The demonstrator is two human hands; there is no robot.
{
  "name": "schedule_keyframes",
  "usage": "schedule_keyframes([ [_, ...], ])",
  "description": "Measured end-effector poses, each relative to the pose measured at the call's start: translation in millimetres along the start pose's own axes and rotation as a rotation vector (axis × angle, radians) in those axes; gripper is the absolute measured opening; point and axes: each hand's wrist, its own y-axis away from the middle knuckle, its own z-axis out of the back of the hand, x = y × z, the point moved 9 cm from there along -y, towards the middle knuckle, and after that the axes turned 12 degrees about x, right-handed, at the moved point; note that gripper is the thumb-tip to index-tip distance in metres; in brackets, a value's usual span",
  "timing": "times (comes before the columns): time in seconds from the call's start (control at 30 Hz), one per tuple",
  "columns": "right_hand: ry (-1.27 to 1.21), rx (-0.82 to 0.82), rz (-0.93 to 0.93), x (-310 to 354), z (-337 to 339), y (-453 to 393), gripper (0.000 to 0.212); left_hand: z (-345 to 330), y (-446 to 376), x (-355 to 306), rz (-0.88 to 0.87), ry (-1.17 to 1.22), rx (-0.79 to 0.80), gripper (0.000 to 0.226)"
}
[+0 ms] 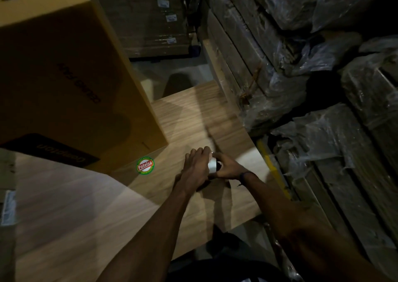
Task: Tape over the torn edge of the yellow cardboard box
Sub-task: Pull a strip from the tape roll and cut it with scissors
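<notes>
both hands (212,167) grip tape roll (212,165) | roll axis roughly level | yellow box (71,77) upright, far-left

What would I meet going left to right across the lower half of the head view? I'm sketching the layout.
Yellow cardboard box → round red and green sticker → left hand → tape roll → right hand → yellow strip → plastic-wrapped stacks.
</notes>
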Motion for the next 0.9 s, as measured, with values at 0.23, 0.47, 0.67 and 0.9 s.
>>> schedule_keyframes([
  [0.23, 0.079, -0.073, 0.036, 13.2, 1.2, 3.2, 0.094, 1.9, -12.0, 20.1, 0.033, 0.327, 0.072, 0.009],
  [0.47, 0.132, -0.162, 0.096, 7.7, 0.4, -0.8, 0.099, -1.8, -21.7, 28.0, -0.022, 0.392, 0.097, 0.021],
  [0.67, 0.075, -0.095, 0.084, 12.5, -2.3, 11.2, 0.083, 0.5, -16.1, 38.5, 0.084, 0.571, 0.018, 0.012],
  [0.9, -0.092, -0.101, 0.096, 21.9, -3.3, 20.3, 0.090, 21.8, -13.8, 48.3, 0.130, 0.591, -0.071, 0.016],
])
